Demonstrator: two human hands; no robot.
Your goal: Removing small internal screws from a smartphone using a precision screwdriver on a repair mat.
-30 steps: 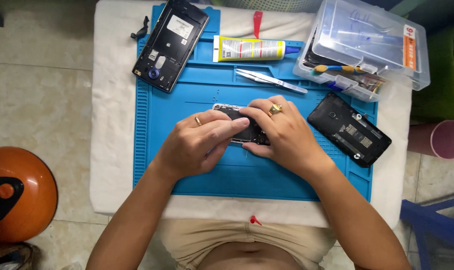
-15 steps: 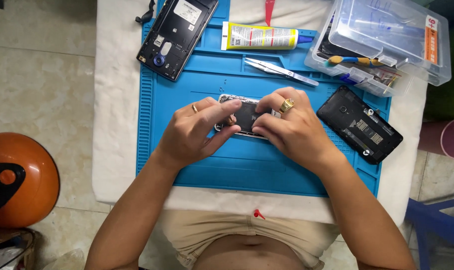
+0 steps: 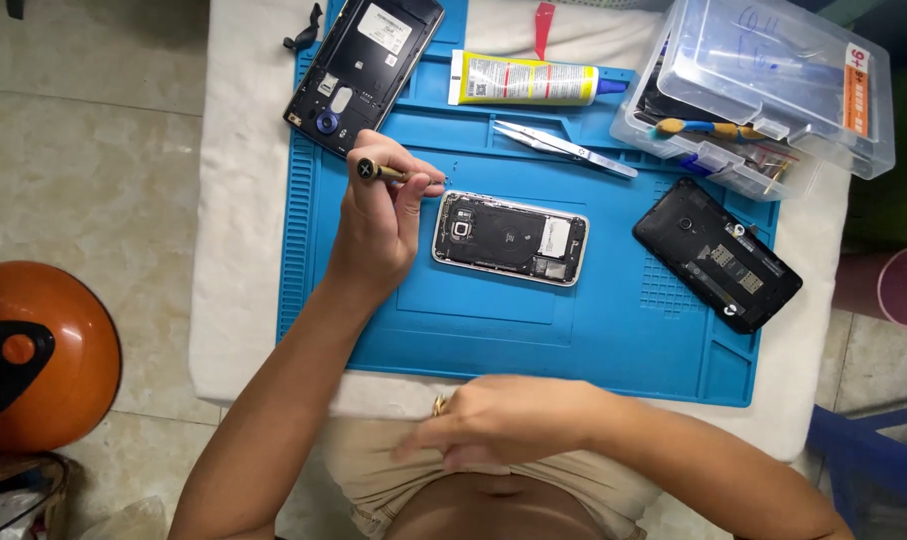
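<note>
While the opened phone lies flat on the blue repair mat, just to the right of the gripped tool, its state of disassembly can be read: the back cover is already off, so that the dark inner plate, the camera module at the left end and a pale patch toward the right end are exposed, whereas the inner plate is judged to be still seated in its silver frame. The long axis of the phone is set nearly across the mat, dipping slightly toward the right, with the camera end turned toward the grip. A small screwdriver is held pinched between the closed fingers of the left hand; its dark, brass-banded cap points left and away from the phone, and its tip is directed right, ending above the phone's upper left corner without visibly touching it. Whether any screw is engaged cannot be told. The right hand is kept well apart from the grip, low at the near edge of the table, blurred, with nothing seen in it; whether its fingers are closed cannot be told. Beyond the grip lies a second open phone shell; farther right are shown a glue tube, tweezers, a black back cover and a clear parts box.
</note>
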